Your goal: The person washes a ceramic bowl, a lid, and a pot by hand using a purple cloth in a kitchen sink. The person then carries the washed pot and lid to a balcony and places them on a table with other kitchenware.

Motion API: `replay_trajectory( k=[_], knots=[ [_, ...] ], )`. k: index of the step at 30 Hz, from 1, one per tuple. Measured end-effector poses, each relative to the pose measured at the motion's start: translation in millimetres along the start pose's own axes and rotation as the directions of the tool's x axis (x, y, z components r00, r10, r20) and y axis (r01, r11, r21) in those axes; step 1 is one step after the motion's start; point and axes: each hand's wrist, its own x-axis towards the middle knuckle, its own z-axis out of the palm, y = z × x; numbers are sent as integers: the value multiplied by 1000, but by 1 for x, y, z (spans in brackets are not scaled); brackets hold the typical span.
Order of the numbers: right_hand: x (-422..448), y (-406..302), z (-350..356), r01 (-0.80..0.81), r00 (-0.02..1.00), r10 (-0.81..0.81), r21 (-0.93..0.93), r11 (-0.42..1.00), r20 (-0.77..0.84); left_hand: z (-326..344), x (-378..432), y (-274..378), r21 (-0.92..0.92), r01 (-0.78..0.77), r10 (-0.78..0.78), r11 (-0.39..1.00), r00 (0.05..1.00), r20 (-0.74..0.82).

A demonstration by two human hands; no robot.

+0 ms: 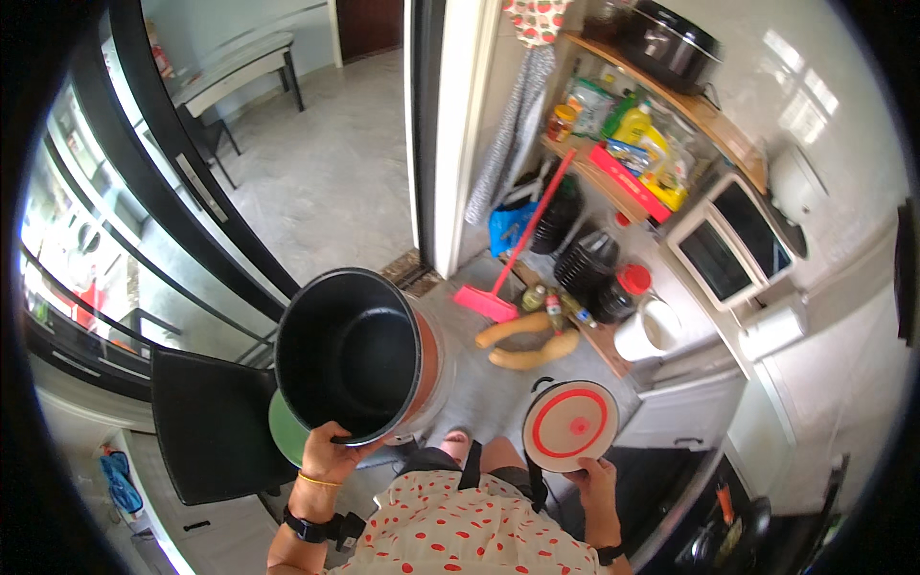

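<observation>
My left hand grips the near rim of a deep cooking pot. The pot is black inside and orange-red outside. Its open mouth faces up, and nothing shows inside it. In my right hand is the near edge of a round beige dish or shallow pan with a red ring, a dark rim and a small dark handle at its far side. A green round surface, partly hidden by the pot, lies beside a black chair on the left.
Two long tan gourds lie on the floor ahead, near several bottles and a pink broom. A wooden shelf with packages stands at the right, beside a microwave oven. A sliding glass door is at the left.
</observation>
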Motion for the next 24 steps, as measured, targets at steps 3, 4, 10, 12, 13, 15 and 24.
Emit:
replay_trajectory(
  k=[3, 4, 10, 12, 13, 15, 24],
  knots=[
    [54, -36, 32, -10, 996, 13, -35, 999, 88, 30, 18, 2, 53, -91, 92, 994, 995, -25],
    [76, -45, 46, -29, 990, 36, -49, 998, 139, 37, 26, 6, 26, -107, 108, 994, 993, -40],
    [192, -102, 135, -46, 911, 130, -217, 975, 391, 69, 58, 0, -46, -286, 278, 957, 951, -137],
    [230, -116, 174, -40, 860, 164, -257, 966, 483, 70, 65, -1, -70, -336, 327, 939, 938, -111],
    [246, -120, 195, -39, 831, 188, -281, 959, 524, 76, 72, 3, -119, -360, 341, 925, 927, -157],
    [272, -122, 232, -44, 783, 235, -326, 944, 576, 86, 88, 7, -229, -384, 325, 894, 910, -258],
    [366, -123, 456, 66, 608, 263, -378, 923, 749, 104, 212, 111, -326, -368, 320, 871, 927, -194]
  ],
)
